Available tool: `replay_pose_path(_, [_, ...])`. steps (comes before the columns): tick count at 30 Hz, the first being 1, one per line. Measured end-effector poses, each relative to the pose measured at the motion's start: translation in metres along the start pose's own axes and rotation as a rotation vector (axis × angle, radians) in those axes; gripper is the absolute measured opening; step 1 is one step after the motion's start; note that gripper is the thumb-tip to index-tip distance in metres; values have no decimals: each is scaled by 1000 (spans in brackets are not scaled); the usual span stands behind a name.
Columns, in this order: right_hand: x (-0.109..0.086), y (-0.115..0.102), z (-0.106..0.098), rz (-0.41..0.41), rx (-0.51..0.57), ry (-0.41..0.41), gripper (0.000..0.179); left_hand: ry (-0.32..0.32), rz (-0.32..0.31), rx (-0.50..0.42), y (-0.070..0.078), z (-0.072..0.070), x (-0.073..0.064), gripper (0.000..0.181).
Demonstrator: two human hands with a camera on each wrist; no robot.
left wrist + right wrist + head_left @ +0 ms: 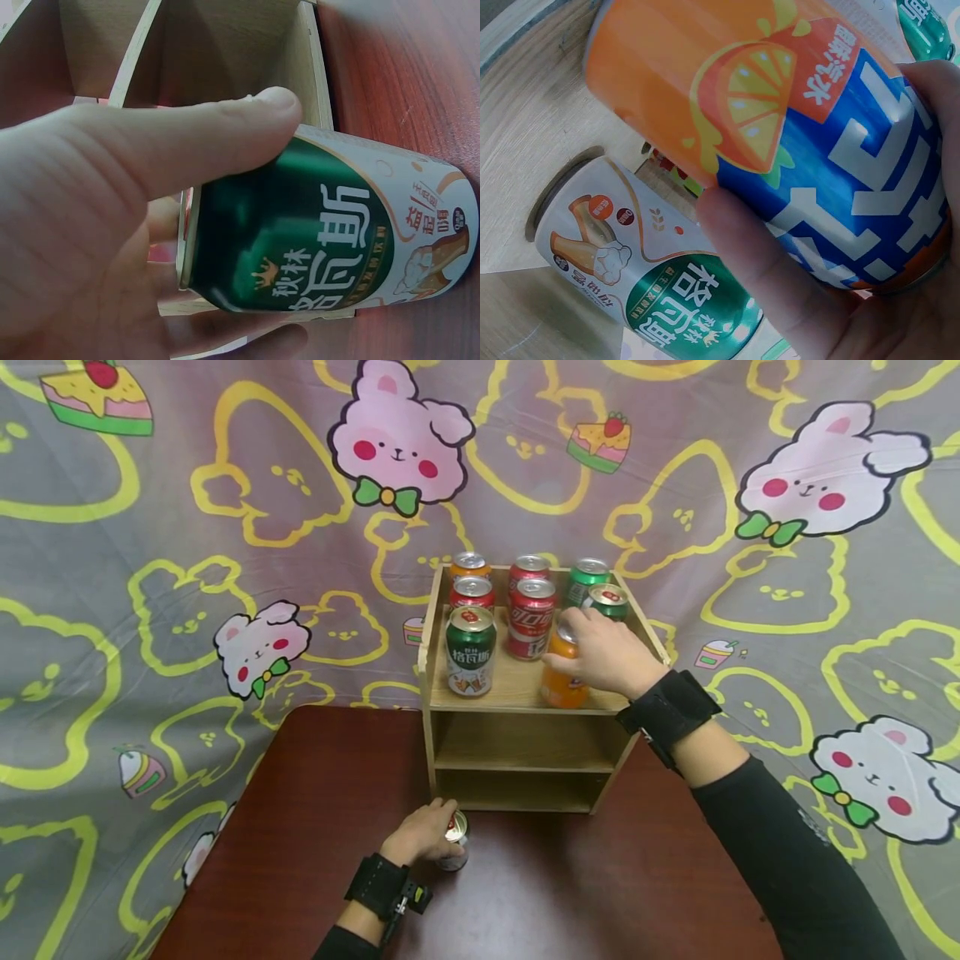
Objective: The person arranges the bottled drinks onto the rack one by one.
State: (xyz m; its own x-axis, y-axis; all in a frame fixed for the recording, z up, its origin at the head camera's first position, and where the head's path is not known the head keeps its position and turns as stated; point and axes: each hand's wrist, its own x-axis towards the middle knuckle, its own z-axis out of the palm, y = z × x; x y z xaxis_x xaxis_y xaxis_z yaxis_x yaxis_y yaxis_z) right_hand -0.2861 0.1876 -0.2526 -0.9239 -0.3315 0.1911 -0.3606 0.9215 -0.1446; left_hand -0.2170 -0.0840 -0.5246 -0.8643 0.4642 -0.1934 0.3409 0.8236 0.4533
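Note:
On the table, in front of a small wooden shelf unit (525, 739), my left hand (420, 833) holds a green and white drink can (300, 240) around its upper part. The thumb lies along the near side of this can, which stands on the table. My right hand (609, 653) grips an orange soda can (750, 90) at the front right of the unit's top shelf. Whether that can's base touches the board cannot be told. Another green and white can (471, 656) stands at the top shelf's front left.
Behind the front cans stand red cola cans (531, 622), a dark green can (609, 600), a bright green can (588, 578) and another orange can (470, 563). Raised side walls flank the top shelf. A patterned cloth (172, 652) hangs behind the dark red table (330, 777).

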Motion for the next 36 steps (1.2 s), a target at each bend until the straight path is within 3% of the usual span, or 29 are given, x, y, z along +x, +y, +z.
replay_pose_path(12, [-3,0,0,-9,29,15,67,3,-9,1,1,0,-1,73])
replay_pose_path(20, [-5,-3,5,59,59,52,71,4,-7,-5,1,0,-1,73])
replay_pose_path(29, [-7,-3,7,77,79,92,69,16,1,-22,0,-2,-2,74])
replay_pose_path(36, [-7,-9,6,116,55,98,66,31,-5,-67,-2,-9,-7,88])
